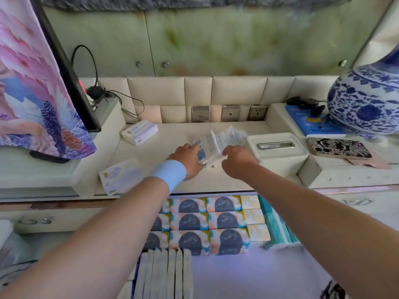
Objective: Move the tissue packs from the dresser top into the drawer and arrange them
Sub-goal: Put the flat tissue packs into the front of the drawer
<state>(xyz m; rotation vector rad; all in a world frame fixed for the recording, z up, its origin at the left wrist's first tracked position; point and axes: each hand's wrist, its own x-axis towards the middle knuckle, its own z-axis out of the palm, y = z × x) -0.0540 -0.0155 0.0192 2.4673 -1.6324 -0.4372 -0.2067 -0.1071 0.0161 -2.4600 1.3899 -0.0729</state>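
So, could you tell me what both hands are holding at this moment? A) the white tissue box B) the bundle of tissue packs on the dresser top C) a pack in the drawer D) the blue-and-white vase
B: the left hand and the right hand both grip the bundle of tissue packs on the dresser top, just left of the white tissue box.

Both forearms are bare. A wide, plain, light blue wristband (170,174) fits snugly round the wrist of the left hand (187,160); the right hand (236,161) and wrist are bare.
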